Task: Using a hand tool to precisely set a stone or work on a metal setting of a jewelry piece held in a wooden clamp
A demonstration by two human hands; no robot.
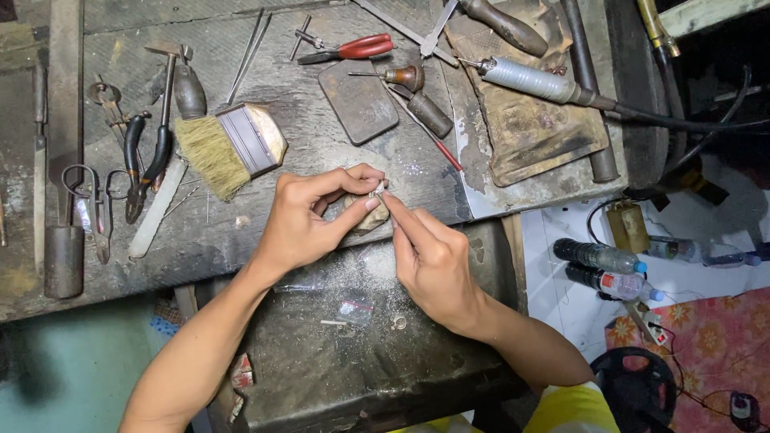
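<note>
My left hand (309,220) pinches a small silvery piece (378,190) between thumb and fingers, resting it on a worn wooden bench pin (374,217) at the edge of the workbench (200,240). Meeting it from the right, my right hand (429,252) has its fingertips closed on a thin tool that touches the silvery piece; the tool is mostly hidden by the fingers. Below the hands lies a dark tray (361,361) dusted with filings, with a small ring (399,322) and a little plastic bag (355,309) on it.
A flat brush (233,148), pliers (152,160), scissors (92,200), red-handled cutters (353,50), a dark metal block (358,102) and a rotary handpiece (529,80) lie on the bench. Plastic bottles (601,269) and a patterned mat (706,345) are on the floor at right.
</note>
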